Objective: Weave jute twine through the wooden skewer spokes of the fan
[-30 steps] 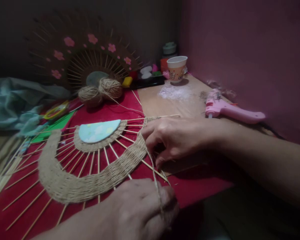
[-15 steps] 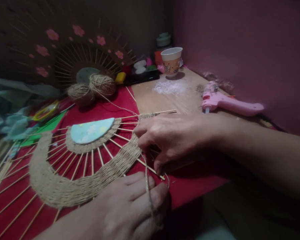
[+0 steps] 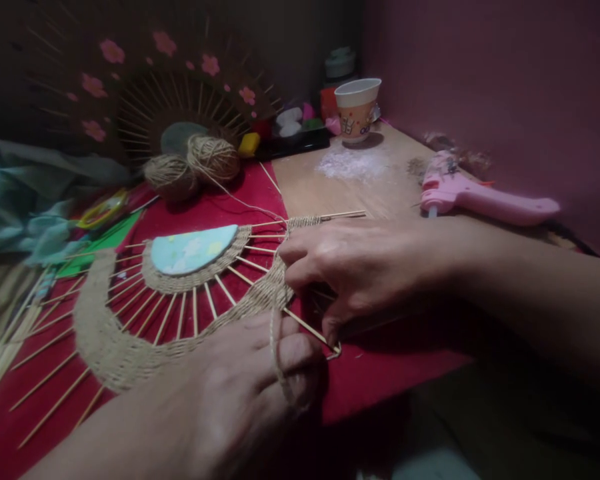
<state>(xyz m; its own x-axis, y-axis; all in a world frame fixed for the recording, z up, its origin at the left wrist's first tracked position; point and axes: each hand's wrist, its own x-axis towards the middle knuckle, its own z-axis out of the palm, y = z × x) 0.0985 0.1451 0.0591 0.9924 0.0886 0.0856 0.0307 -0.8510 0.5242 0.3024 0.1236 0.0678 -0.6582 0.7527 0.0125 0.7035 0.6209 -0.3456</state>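
Note:
A half-round fan [image 3: 97, 333] of thin sticks lies on red cloth, with a band of twine woven through them and a pale blue half-disc [image 3: 195, 250] at its centre. My right hand [image 3: 345, 267] is closed over the fan's right part, its thumb against a stick [image 3: 305, 323] near the tip. My left hand [image 3: 240, 380] is closed below the band, fingertips hidden. Twine [image 3: 275, 350] runs from the weave across its fingers, and a bit of twine loops round the stick's tip. A strand trails from the weave to a ball of twine [image 3: 214, 159].
Another ball of twine [image 3: 170, 177] sits beside the first. Behind stands a brown fan [image 3: 145, 73] with pink flowers. A paper cup [image 3: 357, 113], white shreds [image 3: 350, 163] and a pink glue gun [image 3: 500, 197] rest on the wooden board. Yellow-handled scissors [image 3: 103, 210] lie left.
My left hand has moved left and slightly up, away from the stick's tip. The twine near the tip now hooks around it. My right hand stays on the fan; the view has shifted slightly.

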